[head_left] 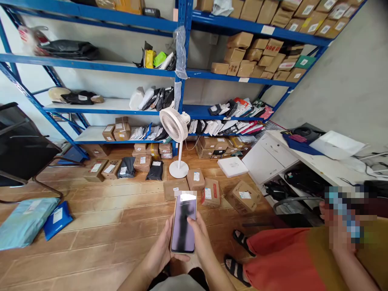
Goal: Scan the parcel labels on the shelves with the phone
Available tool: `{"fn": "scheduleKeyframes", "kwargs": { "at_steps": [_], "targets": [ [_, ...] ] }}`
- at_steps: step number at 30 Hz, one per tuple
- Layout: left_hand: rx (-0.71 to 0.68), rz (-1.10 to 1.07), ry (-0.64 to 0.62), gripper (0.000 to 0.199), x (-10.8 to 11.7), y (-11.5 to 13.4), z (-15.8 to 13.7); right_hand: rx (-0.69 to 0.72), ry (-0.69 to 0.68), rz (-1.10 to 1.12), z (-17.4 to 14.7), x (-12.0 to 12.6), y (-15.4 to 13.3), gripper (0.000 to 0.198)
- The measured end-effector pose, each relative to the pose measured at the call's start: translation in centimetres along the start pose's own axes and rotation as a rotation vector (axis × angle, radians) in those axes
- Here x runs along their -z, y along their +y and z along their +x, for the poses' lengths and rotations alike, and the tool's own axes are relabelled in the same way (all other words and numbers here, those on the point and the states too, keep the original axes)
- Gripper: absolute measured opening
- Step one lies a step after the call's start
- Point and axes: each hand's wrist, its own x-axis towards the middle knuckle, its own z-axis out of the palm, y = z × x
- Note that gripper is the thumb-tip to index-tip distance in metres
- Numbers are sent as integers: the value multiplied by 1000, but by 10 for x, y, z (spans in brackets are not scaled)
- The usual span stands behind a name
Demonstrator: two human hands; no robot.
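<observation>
A smartphone (183,228) with a lit, greyish-purple screen is held upright in front of me, over the wooden floor. My left hand (162,244) wraps its left side, and some fingers show beneath its lower edge. On the other side, my right hand (201,234) grips the phone's right edge, its thumb resting on the screen. The remaining fingers of both hands are mostly hidden behind the phone. Just beyond its top edge lie cardboard boxes (196,179) with labels.
A white standing fan (179,157) stands before blue shelves (121,66) of parcels. Boxes and bags (142,162) line the floor. A chair (21,149) and a blue parcel (57,220) are left. At right, a seated person (279,254) is near a white desk (266,151).
</observation>
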Motion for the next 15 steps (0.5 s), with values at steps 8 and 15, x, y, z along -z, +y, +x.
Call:
{"fn": "scheduleKeyframes", "kwargs": {
  "at_steps": [8, 15],
  "targets": [
    [28, -30, -1, 80, 8, 9, 4, -42, 68, 1, 4, -27, -6, 47],
    [10, -69, 8, 78, 4, 17, 6, -56, 21, 10, 5, -20, -11, 49]
  ]
}}
